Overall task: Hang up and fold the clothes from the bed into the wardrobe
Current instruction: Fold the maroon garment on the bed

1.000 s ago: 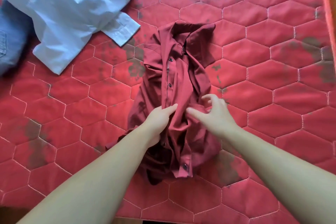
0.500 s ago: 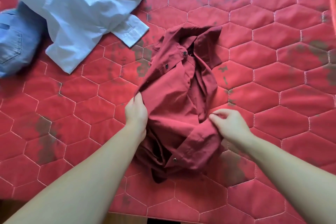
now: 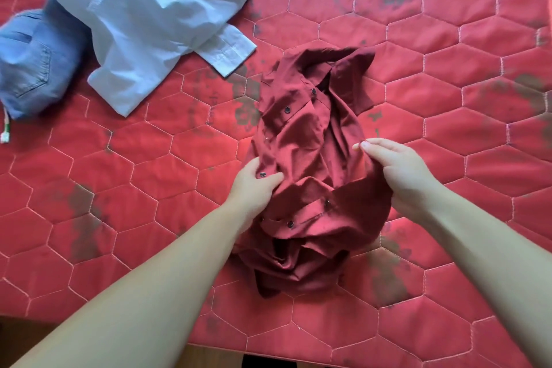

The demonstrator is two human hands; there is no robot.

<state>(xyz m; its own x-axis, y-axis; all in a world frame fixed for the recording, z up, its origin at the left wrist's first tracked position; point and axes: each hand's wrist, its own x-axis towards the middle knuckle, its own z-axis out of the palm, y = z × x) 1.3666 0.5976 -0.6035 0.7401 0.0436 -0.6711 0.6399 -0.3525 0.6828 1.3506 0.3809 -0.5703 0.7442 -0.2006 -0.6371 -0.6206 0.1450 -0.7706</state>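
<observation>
Two hands [image 3: 254, 185] [image 3: 400, 173] grip one maroon shirt [image 3: 310, 176]; three garments lie on the bed [image 3: 448, 39].

A red quilted mattress cover [image 3: 448, 158] stitched in pale hexagons fills the view, marked with faded dark floral prints. A small white and green cord end [image 3: 6, 131] lies at nine o'clock.

Support surface: bed covered with a red quilted mattress pad [image 3: 448, 75], hexagon stitching, dark faded print patches. Items lying directly on it: crumpled dark red button-up shirt [image 3: 310, 164] at centre; pale blue long-sleeved shirt [image 3: 143, 18] at upper left; blue denim garment [image 3: 33, 60] at far left, partly under the pale shirt
</observation>
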